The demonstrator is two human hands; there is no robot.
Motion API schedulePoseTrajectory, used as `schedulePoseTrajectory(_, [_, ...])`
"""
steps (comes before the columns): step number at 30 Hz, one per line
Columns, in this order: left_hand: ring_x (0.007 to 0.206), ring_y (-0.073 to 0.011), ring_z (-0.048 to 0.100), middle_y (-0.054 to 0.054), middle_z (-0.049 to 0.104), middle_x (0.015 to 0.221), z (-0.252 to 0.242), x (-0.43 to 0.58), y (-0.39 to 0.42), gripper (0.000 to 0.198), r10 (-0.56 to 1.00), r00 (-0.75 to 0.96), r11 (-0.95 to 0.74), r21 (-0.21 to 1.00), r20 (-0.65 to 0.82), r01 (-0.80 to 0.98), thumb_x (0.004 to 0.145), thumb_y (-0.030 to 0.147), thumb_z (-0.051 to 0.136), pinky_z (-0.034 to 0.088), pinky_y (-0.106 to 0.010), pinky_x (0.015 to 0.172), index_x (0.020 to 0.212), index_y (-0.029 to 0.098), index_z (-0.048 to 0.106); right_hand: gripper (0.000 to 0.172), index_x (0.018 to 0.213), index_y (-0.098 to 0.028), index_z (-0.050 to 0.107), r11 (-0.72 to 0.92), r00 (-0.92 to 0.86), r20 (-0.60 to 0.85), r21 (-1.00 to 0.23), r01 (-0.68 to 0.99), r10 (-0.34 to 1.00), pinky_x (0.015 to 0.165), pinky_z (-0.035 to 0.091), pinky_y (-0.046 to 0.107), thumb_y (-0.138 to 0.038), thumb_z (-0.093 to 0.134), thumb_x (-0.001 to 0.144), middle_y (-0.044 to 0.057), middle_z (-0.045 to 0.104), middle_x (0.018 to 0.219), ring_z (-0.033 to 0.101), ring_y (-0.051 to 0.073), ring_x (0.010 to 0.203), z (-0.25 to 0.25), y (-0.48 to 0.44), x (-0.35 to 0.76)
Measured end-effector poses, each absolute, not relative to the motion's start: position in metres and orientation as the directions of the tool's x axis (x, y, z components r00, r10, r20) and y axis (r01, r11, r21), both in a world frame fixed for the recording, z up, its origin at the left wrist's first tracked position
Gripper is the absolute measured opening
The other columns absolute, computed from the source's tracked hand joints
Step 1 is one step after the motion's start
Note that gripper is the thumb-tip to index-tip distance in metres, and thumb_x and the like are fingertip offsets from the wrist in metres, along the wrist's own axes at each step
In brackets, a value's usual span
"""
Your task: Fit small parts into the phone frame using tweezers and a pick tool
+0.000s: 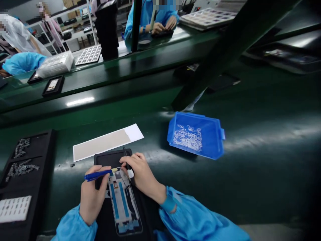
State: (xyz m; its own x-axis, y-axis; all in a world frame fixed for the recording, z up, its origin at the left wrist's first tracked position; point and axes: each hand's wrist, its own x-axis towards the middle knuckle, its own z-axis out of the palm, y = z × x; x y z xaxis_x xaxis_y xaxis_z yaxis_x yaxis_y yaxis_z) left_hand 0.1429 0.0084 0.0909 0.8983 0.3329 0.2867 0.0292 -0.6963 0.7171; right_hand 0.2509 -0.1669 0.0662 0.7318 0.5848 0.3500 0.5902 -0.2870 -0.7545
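A phone frame (124,202) with blue strips along its inside lies in a black tray (105,159) in front of me. My left hand (92,195) is closed around a blue pen-like tool (96,175), whose pale yellow tip rests at the frame's top edge. Over the frame's upper right corner, my right hand (142,174) is closed on dark tweezers (125,157). Something small and white shows under its fingers; I cannot make out what it is. The tweezers' points are hidden by the hand.
Right of the tray sits a blue bin (210,140) of small clear rings. A white-edged beige strip (102,144) lies behind the tray. At left, a black compartment tray (46,160) holds small dark parts. A slanted dark post (213,57) crosses the bench. Co-workers sit beyond.
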Motion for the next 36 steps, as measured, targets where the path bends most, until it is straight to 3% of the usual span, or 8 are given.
schedulePoseTrajectory(4, [0.099,-0.0179,0.070,-0.003,0.073,0.103,0.103,0.150,0.004,0.018,0.233,0.911,-0.814,0.581,0.340,-0.009,0.097,0.034,0.056,0.057,-0.030,0.087,0.111,0.023,0.060,0.025,0.102,-0.021,0.055,-0.268,0.743,0.355,-0.774,0.574,0.568,0.081,0.031,0.035,-0.002,0.053,0.085,-0.002,0.068,0.079,0.056,0.017,0.072,0.065,-0.166,0.250])
schedulePoseTrajectory(15, [0.095,-0.0175,0.070,-0.003,0.073,0.100,0.116,0.159,-0.003,0.019,0.108,0.926,-0.880,0.468,0.361,-0.080,0.098,0.032,0.054,0.057,-0.029,0.083,0.113,0.020,0.056,0.042,0.107,-0.021,0.054,-0.221,0.719,0.283,-0.825,0.520,0.635,0.088,0.032,0.035,0.006,0.051,0.075,-0.002,0.070,0.087,0.059,0.015,0.075,0.068,-0.174,0.257])
schedulePoseTrajectory(36, [0.092,-0.0188,0.071,-0.004,0.074,0.098,0.122,0.163,-0.010,0.017,0.050,0.938,-0.904,0.414,0.343,-0.103,0.100,0.032,0.051,0.058,-0.031,0.079,0.109,0.021,0.060,0.048,0.108,-0.020,0.054,-0.213,0.712,0.309,-0.813,0.542,0.630,0.088,0.032,0.035,0.010,0.048,0.071,-0.001,0.069,0.087,0.059,0.016,0.076,0.065,-0.175,0.257])
